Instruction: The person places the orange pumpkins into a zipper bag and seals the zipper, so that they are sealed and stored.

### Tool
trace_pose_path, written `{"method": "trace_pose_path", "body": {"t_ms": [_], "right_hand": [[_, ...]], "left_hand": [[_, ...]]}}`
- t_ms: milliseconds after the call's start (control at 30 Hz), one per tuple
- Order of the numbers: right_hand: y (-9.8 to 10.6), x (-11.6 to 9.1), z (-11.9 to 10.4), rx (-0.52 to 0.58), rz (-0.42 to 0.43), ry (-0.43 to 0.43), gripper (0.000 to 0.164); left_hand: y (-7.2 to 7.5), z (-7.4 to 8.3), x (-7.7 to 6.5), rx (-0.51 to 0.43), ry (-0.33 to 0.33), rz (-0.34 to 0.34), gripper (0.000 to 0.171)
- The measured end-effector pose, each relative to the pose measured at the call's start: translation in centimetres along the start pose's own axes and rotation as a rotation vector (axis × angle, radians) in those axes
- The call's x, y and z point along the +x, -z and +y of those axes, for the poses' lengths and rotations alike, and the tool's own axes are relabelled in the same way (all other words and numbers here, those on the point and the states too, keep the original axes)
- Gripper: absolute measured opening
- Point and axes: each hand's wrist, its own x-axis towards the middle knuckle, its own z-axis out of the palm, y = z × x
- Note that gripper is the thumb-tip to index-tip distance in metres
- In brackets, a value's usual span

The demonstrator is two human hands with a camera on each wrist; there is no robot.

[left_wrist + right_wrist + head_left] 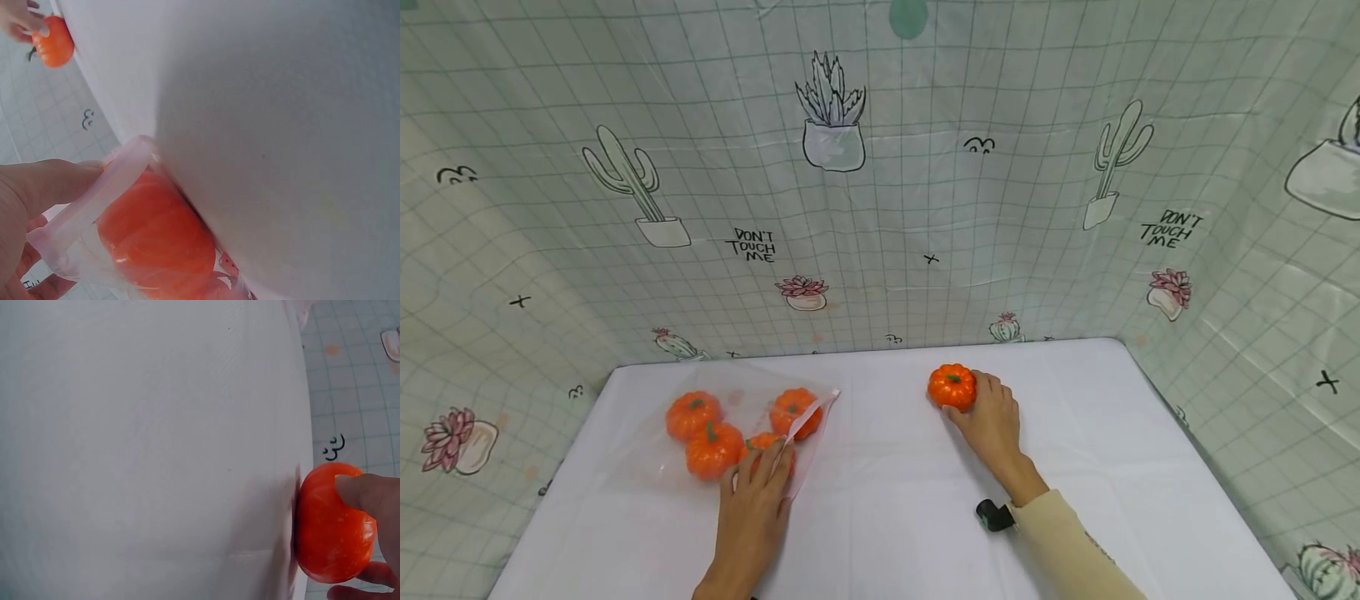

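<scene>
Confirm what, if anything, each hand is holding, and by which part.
The right hand grips the lone orange pumpkin by its rounded side; the left hand holds the clear plastic bag by its pinkish edge strip.

From the head we look forward and down over the counter (887, 517). Both nearer wrist views share one pumpkin (331, 537).
</scene>
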Motion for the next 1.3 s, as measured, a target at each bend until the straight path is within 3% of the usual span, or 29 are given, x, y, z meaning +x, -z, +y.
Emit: {"method": "trace_pose_path", "body": {"t_ms": [200,467,900,1300], "right_hand": [[-0.1,0.2,-0.1,0.023,-0.003,-0.024,0.073],[-0.1,-1.4,-1.9,0.100,-0.030,-0.024,0.072],[-1.6,-5.4,-6.7,0.110,-0.071,0.219,0.073],[-3.6,-7.0,-10.3,0.117,-0.184,0.317,0.071]], "left_hand": [[0.1,0.1,0.0,0.003,0.014,-0.031,0.082],[-0.1,-0.1,-0.1,0.012,-0.006,0.008,0.084],[0.0,0.0,0.0,0.012,-0.003,-0.002,0.084],[-0.1,0.0,0.0,0.016,-0.004,0.005,0.083]]}}
